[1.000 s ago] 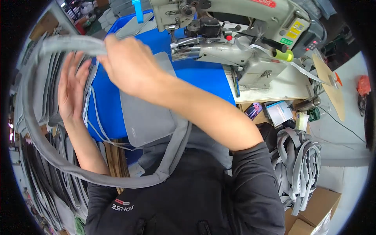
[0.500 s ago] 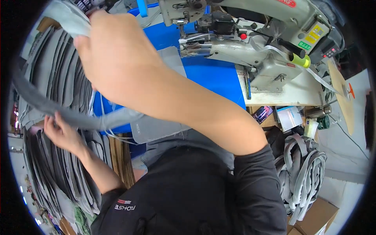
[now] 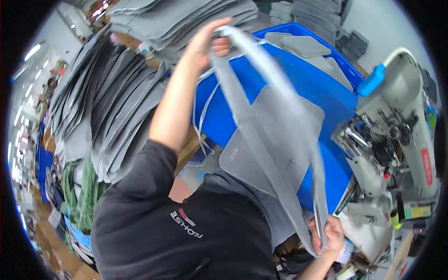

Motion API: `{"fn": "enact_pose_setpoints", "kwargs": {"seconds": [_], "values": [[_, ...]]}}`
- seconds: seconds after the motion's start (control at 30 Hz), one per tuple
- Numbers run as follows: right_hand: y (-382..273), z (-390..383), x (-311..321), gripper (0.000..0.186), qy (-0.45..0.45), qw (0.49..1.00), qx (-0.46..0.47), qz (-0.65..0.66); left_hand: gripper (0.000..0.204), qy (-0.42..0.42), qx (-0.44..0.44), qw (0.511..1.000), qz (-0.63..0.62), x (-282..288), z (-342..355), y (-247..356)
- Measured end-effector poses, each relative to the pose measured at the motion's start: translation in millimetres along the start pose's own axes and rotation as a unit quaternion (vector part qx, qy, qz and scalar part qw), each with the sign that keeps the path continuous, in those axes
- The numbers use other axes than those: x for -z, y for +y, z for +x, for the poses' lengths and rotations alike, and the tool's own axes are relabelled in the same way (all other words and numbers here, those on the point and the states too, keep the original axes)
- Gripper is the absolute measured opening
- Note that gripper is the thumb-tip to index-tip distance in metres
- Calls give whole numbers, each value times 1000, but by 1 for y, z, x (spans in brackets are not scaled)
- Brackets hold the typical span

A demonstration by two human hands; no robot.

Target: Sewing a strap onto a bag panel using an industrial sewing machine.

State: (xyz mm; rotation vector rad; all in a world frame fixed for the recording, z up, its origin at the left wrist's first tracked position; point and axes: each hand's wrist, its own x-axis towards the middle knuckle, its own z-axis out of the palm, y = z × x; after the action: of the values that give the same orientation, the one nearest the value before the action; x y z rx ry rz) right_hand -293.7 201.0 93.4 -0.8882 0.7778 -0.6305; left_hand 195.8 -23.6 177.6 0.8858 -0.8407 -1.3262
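A long loop of grey padded fabric strip is stretched between my hands, partly blurred. My left hand grips its upper end with bent fingers. My right hand holds the lower end at the lower right. Under the loop lies a flat grey fabric panel, partly over a blue work surface. Thin pale cords hang down beside that surface's left edge.
An industrial sewing machine stands at the right. Stacks of grey panels fill the left, with more piles behind. A blue tub holds grey pieces at the back. Green fabric lies lower left.
The view has swung left. My left hand has gone from open to gripping the loop up high. My right hand has moved from top left down to the lower right, drawing the loop long.
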Motion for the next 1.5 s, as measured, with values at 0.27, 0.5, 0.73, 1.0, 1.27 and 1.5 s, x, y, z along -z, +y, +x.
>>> {"fn": "enact_pose_setpoints", "kwargs": {"seconds": [0.27,0.5,0.73,1.0,1.27,1.5], "values": [[-12,127,-111,36,106,989,89,45,41,-229,-464,680,520,-115,-18,-55],[-15,151,-125,19,173,950,201,-163,54,-497,-245,566,610,-154,-17,-56],[-16,145,-133,27,124,951,244,-143,62,-513,-78,756,398,-136,-3,-98],[-8,152,-113,29,175,953,186,-162,17,-652,-128,570,483,-146,-8,-67],[8,150,-55,38,358,870,157,-301,12,-656,-95,591,460,-128,6,-110],[23,172,19,23,345,892,68,-285,10,-680,-93,574,447,-137,26,-147]]}}
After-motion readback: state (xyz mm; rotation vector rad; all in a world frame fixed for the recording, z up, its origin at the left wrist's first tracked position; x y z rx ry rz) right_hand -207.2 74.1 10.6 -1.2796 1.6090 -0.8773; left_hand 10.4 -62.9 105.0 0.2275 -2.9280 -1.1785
